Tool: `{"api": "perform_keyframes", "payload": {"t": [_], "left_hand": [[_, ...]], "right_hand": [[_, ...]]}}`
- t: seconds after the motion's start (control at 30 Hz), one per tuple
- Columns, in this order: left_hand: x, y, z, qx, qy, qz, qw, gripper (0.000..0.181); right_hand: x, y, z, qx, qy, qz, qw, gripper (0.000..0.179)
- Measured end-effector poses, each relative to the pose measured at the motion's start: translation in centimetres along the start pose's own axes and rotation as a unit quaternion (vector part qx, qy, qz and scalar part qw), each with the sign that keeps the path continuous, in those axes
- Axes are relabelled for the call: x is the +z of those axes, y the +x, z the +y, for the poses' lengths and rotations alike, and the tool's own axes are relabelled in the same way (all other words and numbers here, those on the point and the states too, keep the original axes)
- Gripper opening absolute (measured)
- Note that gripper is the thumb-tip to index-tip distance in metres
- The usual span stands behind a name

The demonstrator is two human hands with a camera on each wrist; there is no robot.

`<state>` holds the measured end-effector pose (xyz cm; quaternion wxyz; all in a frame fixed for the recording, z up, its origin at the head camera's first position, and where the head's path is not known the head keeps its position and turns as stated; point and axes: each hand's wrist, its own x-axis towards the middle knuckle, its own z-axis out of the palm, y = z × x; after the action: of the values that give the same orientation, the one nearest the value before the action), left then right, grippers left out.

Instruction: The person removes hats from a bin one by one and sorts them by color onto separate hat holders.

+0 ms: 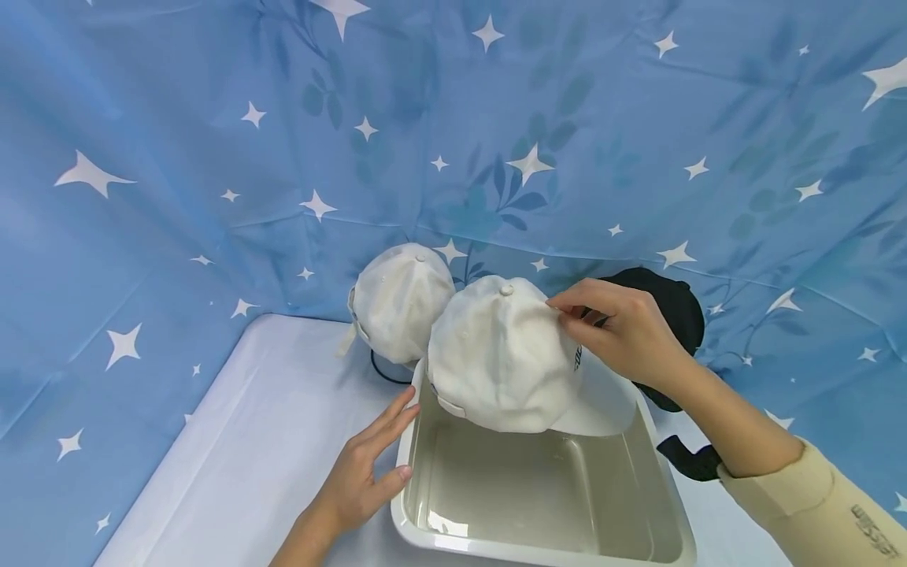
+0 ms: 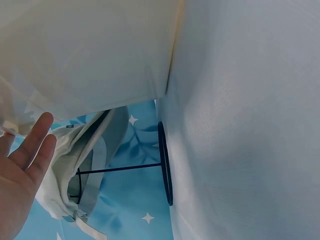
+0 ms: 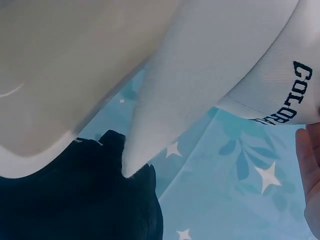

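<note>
A white baseball cap (image 1: 499, 362) is over the back part of a beige plastic basin (image 1: 517, 492), its brim pointing right. My right hand (image 1: 627, 331) pinches the front of its crown between thumb and fingers. Dark lettering (image 3: 292, 97) on the cap front shows in the right wrist view, beside the fingers. My left hand (image 1: 361, 476) has its fingers spread and extended at the basin's left rim. In the left wrist view, the left hand (image 2: 25, 167) is at the basin's outer wall (image 2: 100, 60); its exact contact is unclear.
Another white cap (image 1: 400, 303) hangs on a thin black stand (image 2: 167, 170) behind the basin's left corner. A black cap (image 1: 669, 307) is at the back right, partly behind my right hand, with a black strap (image 1: 690, 461) below. Starry blue cloth (image 1: 439, 94) hangs behind the white table (image 1: 248, 441).
</note>
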<state>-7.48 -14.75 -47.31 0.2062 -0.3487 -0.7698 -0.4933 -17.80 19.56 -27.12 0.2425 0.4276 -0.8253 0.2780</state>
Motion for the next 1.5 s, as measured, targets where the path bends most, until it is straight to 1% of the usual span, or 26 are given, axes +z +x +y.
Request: {"api": "perform_keyframes", "payload": {"t": [0.2,0.43,0.77,0.93,1.07,1.3,1.5], "left_hand": [[0.0,0.0,0.1,-0.006,-0.004,-0.002,1.0,0.071],[0.1,0.0,0.2,-0.01,-0.007,-0.003,0.9999,0.07],[0.2,0.1,0.1,-0.009,-0.004,-0.007,0.9999,0.068],[0.3,0.2,0.1,-0.01,-0.009,-0.009,0.9999,0.067],[0.3,0.1,0.0,-0.01,-0.009,-0.007,0.9999,0.067],[0.3,0.0,-0.1,-0.015,-0.009,-0.003,0.9998,0.067],[0.1,0.0,-0.1,-0.015,-0.01,0.001,0.9998,0.067]], "right_hand": [[0.2,0.8,0.5,0.045,0.008,0.008,0.9989,0.036],[0.2,1.6,0.6,0.091,0.007,0.005,0.9958,0.031],[0.3,3.0,0.7,0.115,0.018,0.02,0.993,0.024],[0.5,3.7,0.7,0.124,0.029,0.041,0.991,0.024],[0.8,4.3,1.0,0.121,0.038,0.057,0.9903,0.024],[1.8,6.0,1.3,0.125,0.058,0.093,0.9861,0.026],[2.6,7.8,1.2,0.129,0.08,0.112,0.9822,0.027]]}}
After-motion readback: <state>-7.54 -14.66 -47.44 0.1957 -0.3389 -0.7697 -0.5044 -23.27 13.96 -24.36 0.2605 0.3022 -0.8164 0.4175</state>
